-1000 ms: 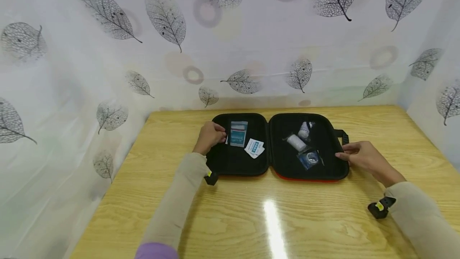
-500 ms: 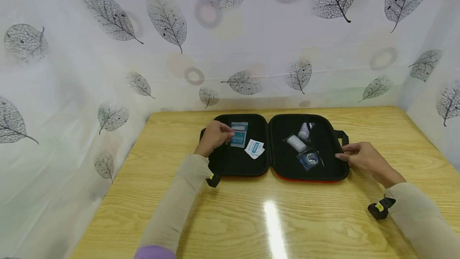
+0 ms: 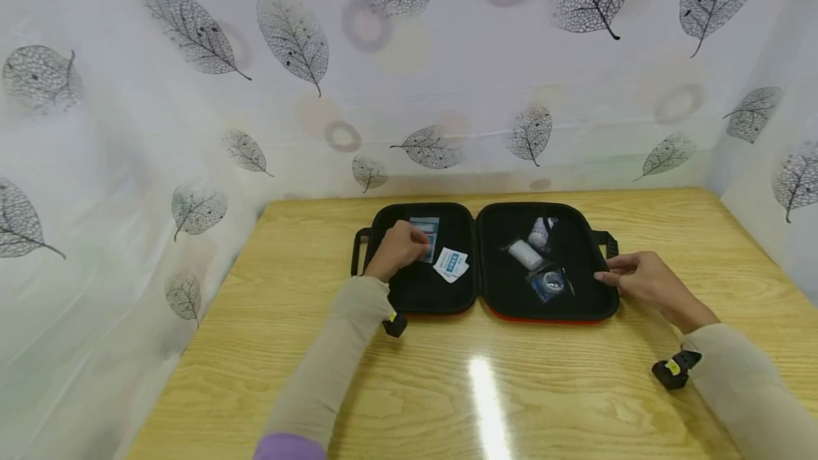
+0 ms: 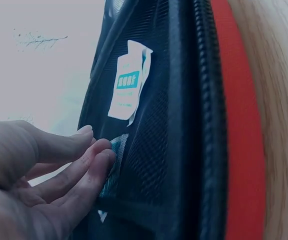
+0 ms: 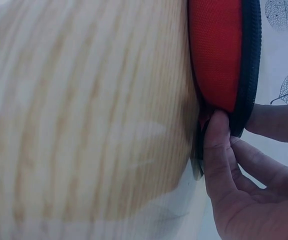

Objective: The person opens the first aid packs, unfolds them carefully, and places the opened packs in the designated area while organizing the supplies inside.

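A black-lined case (image 3: pixel 441 300) with a red shell lies open flat on the table. My left hand (image 3: pixel 399 247) is over its left half, loosely bent fingertips right at a teal packet (image 3: pixel 422 223) and partly covering it. Nothing shows between thumb and fingers in the left wrist view. A small white corner (image 4: pixel 102 215) shows below those fingers. Beside the teal packet lie white printed sachets (image 3: pixel 451 264). My right hand (image 3: pixel 652 286) pinches the case's right rim near its handle, thumb on the inner side and fingers against the red shell (image 5: pixel 216 55).
In the case's right half are a white wrapped roll (image 3: pixel 526 255), another white wrapped item (image 3: pixel 540 233) and a blue clear-wrapped packet (image 3: pixel 548 282). Black handles (image 3: pixel 359 250) stick out on both sides. A leaf-print sheet (image 3: pixel 473 91) hangs behind the wooden table (image 3: pixel 307 233).
My left hand has moved right from the case's left edge to over the teal packet, uncovering the left handle. My right hand stays on the rim.
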`<state>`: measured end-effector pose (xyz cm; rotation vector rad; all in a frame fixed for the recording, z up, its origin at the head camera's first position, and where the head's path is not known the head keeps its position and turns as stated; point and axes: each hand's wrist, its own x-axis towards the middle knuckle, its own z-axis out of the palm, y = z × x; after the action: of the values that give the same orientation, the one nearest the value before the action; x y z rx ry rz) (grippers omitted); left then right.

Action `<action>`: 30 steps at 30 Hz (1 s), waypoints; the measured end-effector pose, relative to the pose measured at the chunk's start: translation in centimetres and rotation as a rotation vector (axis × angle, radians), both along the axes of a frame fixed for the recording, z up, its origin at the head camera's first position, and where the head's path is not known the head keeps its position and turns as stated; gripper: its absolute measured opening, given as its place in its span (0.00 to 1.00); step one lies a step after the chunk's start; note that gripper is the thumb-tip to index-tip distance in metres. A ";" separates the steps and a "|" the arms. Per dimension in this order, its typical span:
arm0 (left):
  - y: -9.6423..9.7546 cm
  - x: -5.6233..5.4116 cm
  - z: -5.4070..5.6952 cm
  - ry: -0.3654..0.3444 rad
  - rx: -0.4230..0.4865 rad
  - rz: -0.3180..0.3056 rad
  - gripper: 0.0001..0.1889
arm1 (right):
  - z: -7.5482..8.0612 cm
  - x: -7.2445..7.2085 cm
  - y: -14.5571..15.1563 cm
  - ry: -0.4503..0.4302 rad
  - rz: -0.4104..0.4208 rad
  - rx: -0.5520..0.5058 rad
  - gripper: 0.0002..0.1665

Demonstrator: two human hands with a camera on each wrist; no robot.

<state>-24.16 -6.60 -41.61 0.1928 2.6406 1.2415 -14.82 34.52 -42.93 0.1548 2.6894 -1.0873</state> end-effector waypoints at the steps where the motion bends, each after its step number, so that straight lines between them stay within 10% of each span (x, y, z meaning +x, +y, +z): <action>1: 0.2 0.0 -0.1 -0.003 0.005 -0.001 0.06 | 0.0 0.0 0.0 0.002 0.000 0.000 0.44; 20: 2.1 -0.4 -0.9 -0.037 -0.026 -0.015 0.05 | 0.0 0.0 0.0 0.010 0.012 -0.015 0.45; 30: 2.0 -0.3 -0.2 -0.077 0.117 0.002 0.04 | -0.1 0.1 0.0 0.020 0.026 -0.030 0.43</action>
<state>-24.48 -4.58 -41.82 0.1581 2.5064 1.3769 -14.77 34.55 -43.06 0.1042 2.6833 -1.1275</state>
